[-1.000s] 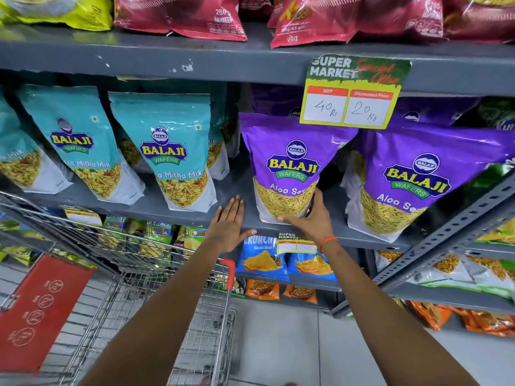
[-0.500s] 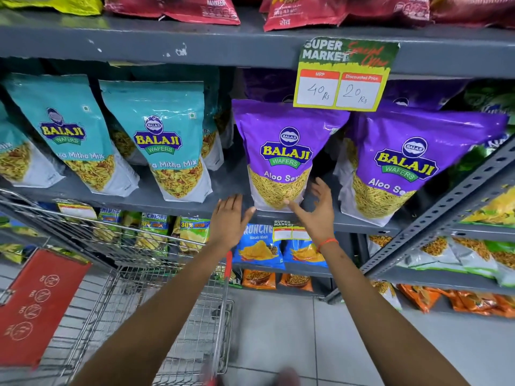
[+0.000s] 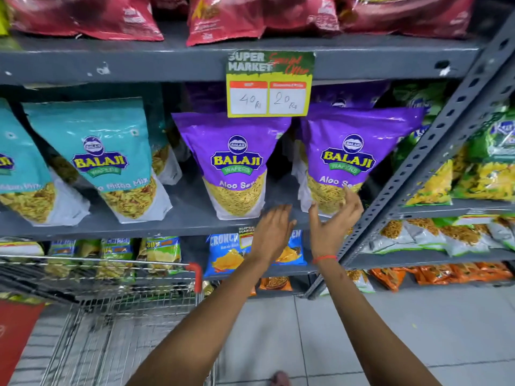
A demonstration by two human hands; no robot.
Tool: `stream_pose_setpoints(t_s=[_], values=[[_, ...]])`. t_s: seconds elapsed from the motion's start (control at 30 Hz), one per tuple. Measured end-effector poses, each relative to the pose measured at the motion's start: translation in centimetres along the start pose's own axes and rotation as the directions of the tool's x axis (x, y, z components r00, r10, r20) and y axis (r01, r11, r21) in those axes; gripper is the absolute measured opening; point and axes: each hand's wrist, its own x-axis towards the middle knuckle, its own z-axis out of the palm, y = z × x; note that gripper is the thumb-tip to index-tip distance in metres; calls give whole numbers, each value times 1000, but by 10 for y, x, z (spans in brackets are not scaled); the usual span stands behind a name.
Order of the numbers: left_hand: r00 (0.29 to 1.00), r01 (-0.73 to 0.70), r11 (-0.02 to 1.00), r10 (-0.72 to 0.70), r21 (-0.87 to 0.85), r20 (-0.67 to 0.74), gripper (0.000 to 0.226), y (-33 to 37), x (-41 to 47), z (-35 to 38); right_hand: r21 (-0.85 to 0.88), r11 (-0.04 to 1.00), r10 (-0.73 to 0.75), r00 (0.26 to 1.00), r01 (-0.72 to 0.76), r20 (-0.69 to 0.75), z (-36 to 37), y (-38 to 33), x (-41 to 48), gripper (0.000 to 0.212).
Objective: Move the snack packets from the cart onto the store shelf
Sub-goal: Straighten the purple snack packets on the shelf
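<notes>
Two purple Aloo Sev packets stand upright on the grey middle shelf [image 3: 192, 203]: one in the centre [image 3: 232, 160] and one to its right [image 3: 354, 151]. My left hand [image 3: 274, 232] hovers open in front of the shelf edge, between the two packets and below them. My right hand [image 3: 335, 221] is open with fingers spread, its fingertips at the lower edge of the right purple packet. Neither hand holds anything. The wire cart [image 3: 106, 299] with its red handle corner stands at the lower left; its basket floor looks bare where visible.
Teal Mitha Mix packets [image 3: 106, 151] fill the shelf's left part. Red packets [image 3: 223, 15] lie on the shelf above, and a yellow price tag [image 3: 269, 87] hangs from its edge. A slanted grey upright [image 3: 434, 151] runs at right. Blue packets [image 3: 223, 254] sit below.
Both hands have left the centre purple packet and shifted right, toward the right purple packet. The right hand's fingers now reach that packet's bottom. The view has swung right.
</notes>
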Motion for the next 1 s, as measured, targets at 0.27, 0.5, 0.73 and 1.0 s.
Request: stream_pose_setpoints(t_s=[0.27, 0.5, 0.73, 1.0], values=[[966, 95, 980, -133, 174, 224, 71, -19, 9, 29, -157, 964, 213, 977, -213, -17, 24, 17, 24, 114], [964, 55, 983, -98, 174, 246, 78, -20, 10, 28, -211, 943, 242, 966, -257, -96, 36, 20, 40, 117], [967, 51, 972, -105, 228, 232, 82, -20, 11, 31, -204, 945, 243, 967, -254, -76, 15, 34, 45, 112], [963, 57, 971, -115, 234, 244, 81, -17, 9, 28, -215, 944, 248, 968, -250, -38, 8, 31, 46, 113]])
